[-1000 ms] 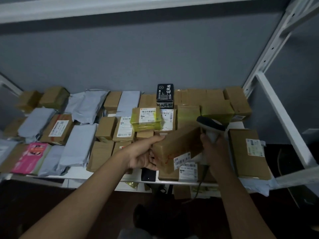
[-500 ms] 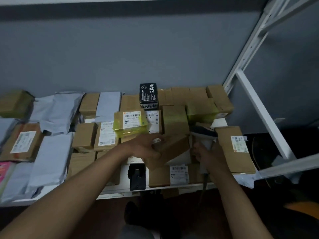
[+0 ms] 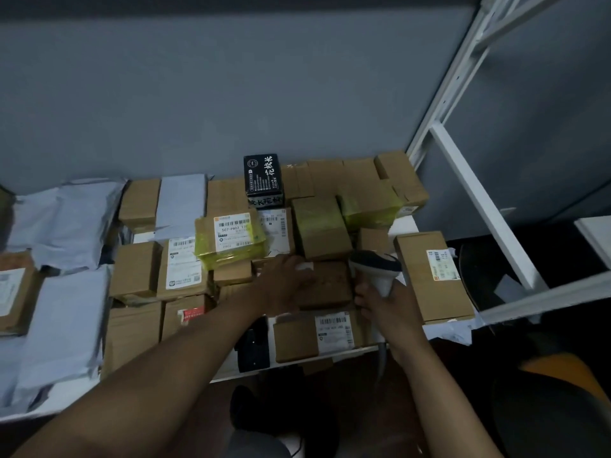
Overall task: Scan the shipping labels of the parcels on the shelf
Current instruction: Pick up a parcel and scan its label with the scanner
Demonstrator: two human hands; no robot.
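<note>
left hand: lies on the brown box, fingers spread over its top; whether they curl round an edge, i cannot tell.
right hand: fingers clamped round the handle of the scanner, just right of the brown box.
scanner: head sits at the brown box's right end, touching or nearly so; no beam shows.
brown box: on the shelf among the parcels; the face showing bears no label.
labels in sight: yellow parcel behind and left of the brown box; labelled box in front of it; long box to its right.
done: cannot be told; nothing marks a parcel as scanned.
left: probably most of it, as many boxes and grey bags left of the brown box show no label face-up and would need turning.
</note>
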